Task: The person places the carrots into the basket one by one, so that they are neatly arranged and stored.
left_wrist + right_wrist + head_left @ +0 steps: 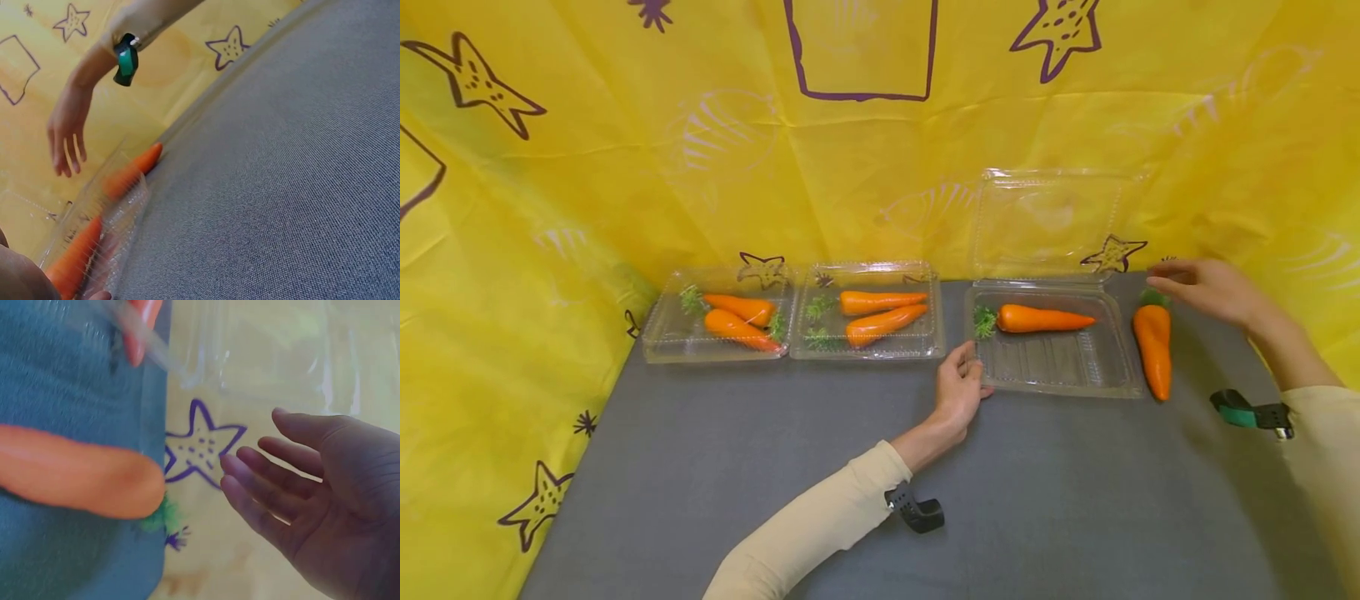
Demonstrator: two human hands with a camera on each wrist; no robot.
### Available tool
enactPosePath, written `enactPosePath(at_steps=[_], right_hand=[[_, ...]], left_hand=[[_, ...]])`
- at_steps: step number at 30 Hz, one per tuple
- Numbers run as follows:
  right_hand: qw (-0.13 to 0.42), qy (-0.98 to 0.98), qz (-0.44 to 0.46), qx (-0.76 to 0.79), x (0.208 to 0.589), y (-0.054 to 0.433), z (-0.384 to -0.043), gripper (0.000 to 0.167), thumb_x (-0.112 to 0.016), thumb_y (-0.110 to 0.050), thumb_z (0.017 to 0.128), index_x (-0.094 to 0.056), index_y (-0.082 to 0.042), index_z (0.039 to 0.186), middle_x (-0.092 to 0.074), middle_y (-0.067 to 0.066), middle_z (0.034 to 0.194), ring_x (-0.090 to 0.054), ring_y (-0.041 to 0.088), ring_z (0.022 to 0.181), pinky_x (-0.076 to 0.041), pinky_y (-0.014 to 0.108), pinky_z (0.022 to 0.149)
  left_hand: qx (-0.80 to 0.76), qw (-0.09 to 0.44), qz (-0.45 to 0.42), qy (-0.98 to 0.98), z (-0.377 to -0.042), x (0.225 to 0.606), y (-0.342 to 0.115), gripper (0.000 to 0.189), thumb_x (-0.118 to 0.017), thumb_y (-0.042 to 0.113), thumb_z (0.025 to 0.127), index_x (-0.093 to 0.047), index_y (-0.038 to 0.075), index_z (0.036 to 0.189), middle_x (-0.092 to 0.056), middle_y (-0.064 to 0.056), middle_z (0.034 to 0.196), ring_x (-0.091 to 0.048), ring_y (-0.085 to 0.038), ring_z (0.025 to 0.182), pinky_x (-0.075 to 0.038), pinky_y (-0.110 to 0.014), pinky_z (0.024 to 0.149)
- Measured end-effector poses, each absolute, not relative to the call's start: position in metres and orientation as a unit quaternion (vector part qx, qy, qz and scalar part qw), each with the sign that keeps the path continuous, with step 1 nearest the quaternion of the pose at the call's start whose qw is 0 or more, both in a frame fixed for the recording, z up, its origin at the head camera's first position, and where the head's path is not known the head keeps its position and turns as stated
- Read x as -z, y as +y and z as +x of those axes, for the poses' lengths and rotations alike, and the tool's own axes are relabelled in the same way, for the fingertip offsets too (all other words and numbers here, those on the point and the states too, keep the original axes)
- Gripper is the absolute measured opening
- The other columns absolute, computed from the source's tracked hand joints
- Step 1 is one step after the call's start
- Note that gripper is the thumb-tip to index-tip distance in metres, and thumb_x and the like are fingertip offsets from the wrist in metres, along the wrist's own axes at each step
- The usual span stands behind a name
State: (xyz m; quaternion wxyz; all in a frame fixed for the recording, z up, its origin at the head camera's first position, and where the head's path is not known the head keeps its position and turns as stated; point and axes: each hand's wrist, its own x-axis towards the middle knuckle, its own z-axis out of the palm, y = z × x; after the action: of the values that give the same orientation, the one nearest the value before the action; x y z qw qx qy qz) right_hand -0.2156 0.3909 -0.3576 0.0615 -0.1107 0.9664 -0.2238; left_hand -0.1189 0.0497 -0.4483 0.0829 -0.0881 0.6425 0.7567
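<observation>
A clear plastic clamshell container point(1048, 383) stands with its lid point(1048, 225) raised against the yellow cloth. One carrot point(1045, 319) with a green top lies inside along the back. My left hand point(958, 387) grips the container's front left corner between thumb and fingers. Just right of the container a loose carrot point(1153, 350) lies on the table, tip toward me. Over its green top hovers my right hand point(1206, 287); in the right wrist view that hand point(312, 487) has spread, slightly bent fingers, holds nothing and is apart from the carrot point(81, 472).
Two closed clear containers stand in a row to the left, one point(865, 352) in the middle and another point(715, 354) at the far left, each with two carrots inside. Yellow patterned cloth point(850, 183) hangs behind the grey table point(775, 467).
</observation>
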Motion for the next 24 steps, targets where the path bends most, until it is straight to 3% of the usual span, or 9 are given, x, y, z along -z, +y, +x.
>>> enactPosePath(at_steps=[2,4,10,13,17,24], right_hand=[[0.055,0.967,-0.117,0.220,0.355,0.384,-0.215,0.048,-0.054,-0.029,0.101,-0.055,0.009,0.130,-0.062,0.032,0.118,-0.061,0.048,0.102,-0.047,0.031,0.070],[0.051,0.966,-0.125,0.221,0.353,0.377,-0.215,0.048,-0.055,-0.029,0.101,-0.055,0.008,0.131,-0.062,0.033,0.119,-0.059,0.050,0.105,-0.048,0.033,0.069],[0.035,0.959,-0.148,0.241,0.351,0.360,-0.217,0.041,-0.061,-0.022,0.098,-0.058,0.007,0.127,-0.063,0.033,0.117,-0.061,0.050,0.103,-0.048,0.019,0.061],[0.022,0.955,-0.162,0.248,0.352,0.351,-0.218,0.039,-0.064,-0.017,0.096,-0.060,0.007,0.125,-0.063,0.031,0.117,-0.063,0.048,0.101,-0.057,0.030,0.068],[0.015,0.951,-0.175,0.254,0.352,0.340,-0.218,0.038,-0.066,-0.015,0.094,-0.061,0.008,0.124,-0.064,0.031,0.116,-0.064,0.048,0.099,-0.057,0.048,0.074],[0.026,0.943,-0.188,0.273,0.353,0.322,-0.217,0.039,-0.069,-0.010,0.092,-0.060,0.006,0.126,-0.063,0.030,0.118,-0.064,0.046,0.101,-0.054,0.056,0.083]], left_hand=[[-0.755,0.085,-0.087,0.644,-0.118,0.449,0.049,0.043,-0.044,-0.002,0.100,-0.043,-0.003,0.144,-0.044,-0.021,0.147,-0.054,-0.037,0.122,-0.059,-0.041,0.081],[-0.756,0.086,-0.088,0.643,-0.118,0.449,0.049,0.043,-0.045,-0.002,0.101,-0.043,-0.003,0.143,-0.044,-0.022,0.147,-0.054,-0.037,0.122,-0.059,-0.041,0.081],[-0.760,0.081,-0.085,0.639,-0.118,0.448,0.049,0.043,-0.047,-0.003,0.100,-0.044,-0.003,0.143,-0.044,-0.022,0.147,-0.054,-0.037,0.122,-0.060,-0.041,0.079],[-0.764,0.078,-0.081,0.636,-0.119,0.449,0.050,0.045,-0.047,-0.004,0.099,-0.042,-0.003,0.144,-0.042,-0.020,0.148,-0.052,-0.036,0.124,-0.060,-0.042,0.079],[-0.768,0.076,-0.076,0.632,-0.119,0.449,0.049,0.046,-0.048,-0.004,0.099,-0.042,-0.004,0.144,-0.042,-0.019,0.149,-0.051,-0.037,0.126,-0.060,-0.043,0.080],[-0.768,0.078,-0.075,0.631,-0.118,0.450,0.048,0.045,-0.048,-0.003,0.099,-0.042,-0.004,0.144,-0.042,-0.021,0.148,-0.051,-0.037,0.125,-0.060,-0.043,0.080]])
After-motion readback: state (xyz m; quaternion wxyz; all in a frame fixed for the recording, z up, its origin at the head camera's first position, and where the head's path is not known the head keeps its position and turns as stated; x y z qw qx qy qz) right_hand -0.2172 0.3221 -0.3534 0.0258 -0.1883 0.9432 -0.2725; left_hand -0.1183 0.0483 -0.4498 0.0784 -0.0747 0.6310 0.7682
